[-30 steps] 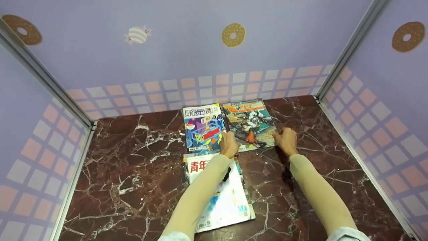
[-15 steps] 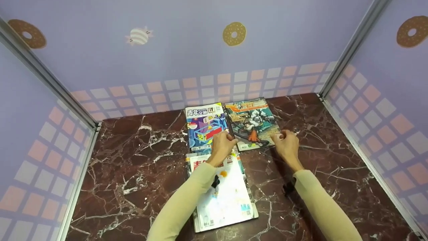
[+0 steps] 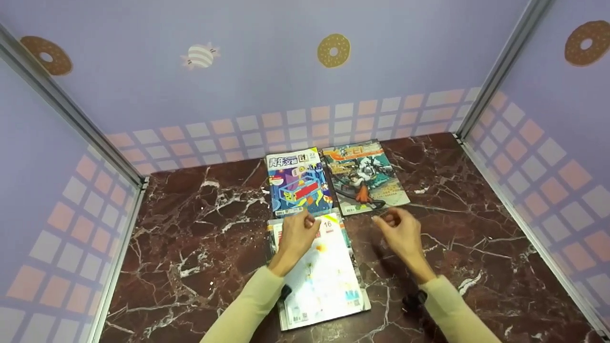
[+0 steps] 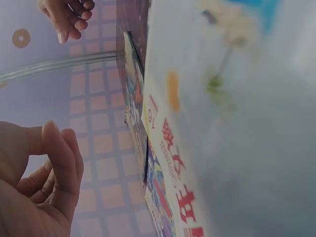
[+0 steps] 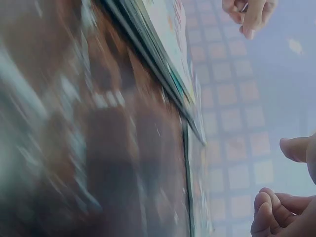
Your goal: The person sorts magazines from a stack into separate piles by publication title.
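My left hand point(image 3: 296, 238) hovers over the top of a white magazine point(image 3: 329, 276) with red lettering, which lies on a stack of magazines at the front. Its fingers are loosely curled around nothing. My right hand point(image 3: 401, 238), also holding nothing, is above the tabletop just in front of a teal comic-style magazine point(image 3: 369, 171). In the right wrist view, its thumb stands apart from the bent fingers point(image 5: 269, 212). A purple-and-blue magazine point(image 3: 298, 183) lies left of the teal one, behind the white one. Glare washes out much of the white cover.
The table point(image 3: 200, 267) is dark red marble with white veins. A lilac back wall point(image 3: 267, 95) with printed doughnuts and squares stands close behind the magazines. Side walls with grey metal rails point(image 3: 495, 66) enclose the left and right.
Both hands have drawn back from the two rear magazines toward the person. The right hand has left the teal magazine's lower right corner. The magazines lie in about the same places.
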`<state>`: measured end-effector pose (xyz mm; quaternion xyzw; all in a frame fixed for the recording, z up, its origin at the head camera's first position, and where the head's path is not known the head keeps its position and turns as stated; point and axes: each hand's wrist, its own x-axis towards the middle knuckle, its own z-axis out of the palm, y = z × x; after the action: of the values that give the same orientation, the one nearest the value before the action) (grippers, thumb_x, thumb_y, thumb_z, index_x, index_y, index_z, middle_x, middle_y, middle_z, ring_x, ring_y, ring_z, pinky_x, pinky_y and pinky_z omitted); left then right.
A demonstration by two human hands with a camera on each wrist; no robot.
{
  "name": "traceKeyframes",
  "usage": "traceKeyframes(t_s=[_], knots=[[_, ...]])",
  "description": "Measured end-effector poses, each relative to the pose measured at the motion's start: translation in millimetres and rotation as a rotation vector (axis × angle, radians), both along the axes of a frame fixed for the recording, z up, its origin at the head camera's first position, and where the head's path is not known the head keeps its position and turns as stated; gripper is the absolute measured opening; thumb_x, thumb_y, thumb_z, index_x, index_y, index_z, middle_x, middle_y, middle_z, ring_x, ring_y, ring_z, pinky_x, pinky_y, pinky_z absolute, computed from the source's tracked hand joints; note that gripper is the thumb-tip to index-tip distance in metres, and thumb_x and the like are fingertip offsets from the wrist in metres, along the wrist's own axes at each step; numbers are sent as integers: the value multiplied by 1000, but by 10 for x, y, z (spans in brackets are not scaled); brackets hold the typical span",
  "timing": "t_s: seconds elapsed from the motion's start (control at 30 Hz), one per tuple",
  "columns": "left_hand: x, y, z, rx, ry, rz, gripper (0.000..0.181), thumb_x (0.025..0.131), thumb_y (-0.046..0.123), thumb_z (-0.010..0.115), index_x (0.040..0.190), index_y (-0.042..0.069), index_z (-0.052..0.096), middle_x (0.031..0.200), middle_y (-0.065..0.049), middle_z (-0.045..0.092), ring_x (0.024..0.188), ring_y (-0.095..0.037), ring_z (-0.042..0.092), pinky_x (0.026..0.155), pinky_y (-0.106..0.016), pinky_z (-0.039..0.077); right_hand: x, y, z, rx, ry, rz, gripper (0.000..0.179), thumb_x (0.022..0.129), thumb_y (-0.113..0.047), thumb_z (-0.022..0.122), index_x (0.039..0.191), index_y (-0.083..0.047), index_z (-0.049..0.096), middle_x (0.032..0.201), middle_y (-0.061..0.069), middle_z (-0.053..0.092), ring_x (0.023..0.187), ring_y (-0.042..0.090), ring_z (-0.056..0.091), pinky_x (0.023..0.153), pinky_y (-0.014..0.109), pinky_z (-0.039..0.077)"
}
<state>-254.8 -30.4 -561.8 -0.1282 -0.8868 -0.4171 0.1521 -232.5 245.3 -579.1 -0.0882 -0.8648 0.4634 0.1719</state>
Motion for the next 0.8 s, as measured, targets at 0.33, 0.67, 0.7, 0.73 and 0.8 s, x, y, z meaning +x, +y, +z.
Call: traceKeyframes(t_s=[0.33, 0.67, 0.7, 0.73, 0.8], knots=[[538, -433, -163, 10, 95, 83, 11, 87, 7, 86, 81, 7, 76, 66, -3, 73, 59, -12, 64, 61, -28, 56, 436, -268, -77, -42, -31, 77, 45, 86, -17, 94, 120, 8, 75, 95, 18, 79, 78, 9, 66, 72, 16, 55], [1107, -786, -310, 124, 43, 146, 14, 82, 7, 92, 84, 9, 78, 68, -1, 75, 59, 0, 60, 59, -16, 53, 853, -491, -183, -51, -47, 160, 44, 81, -15, 97, 114, 7, 77, 90, 12, 79, 74, 1, 62, 69, 18, 57], [1169, -800, -323, 135, 21, 142, 14, 82, 7, 92, 84, 9, 78, 69, -1, 75, 60, 1, 60, 59, -15, 53, 896, -506, -198, -47, -49, 160, 43, 80, -16, 97, 112, 6, 78, 89, 11, 78, 73, 0, 62, 68, 18, 57], [1231, -809, -334, 142, 3, 143, 14, 82, 8, 92, 84, 9, 79, 69, -1, 75, 60, 2, 60, 59, -15, 53, 937, -519, -213, -45, -54, 158, 43, 79, -16, 98, 110, 6, 78, 87, 9, 78, 72, -1, 61, 68, 18, 57], [1350, -818, -376, 150, -18, 146, 14, 82, 8, 92, 84, 9, 79, 69, -1, 75, 61, 3, 59, 59, -15, 54, 1014, -541, -239, -45, -82, 151, 40, 78, -18, 99, 106, 3, 79, 84, 6, 76, 71, -1, 61, 68, 18, 56]])
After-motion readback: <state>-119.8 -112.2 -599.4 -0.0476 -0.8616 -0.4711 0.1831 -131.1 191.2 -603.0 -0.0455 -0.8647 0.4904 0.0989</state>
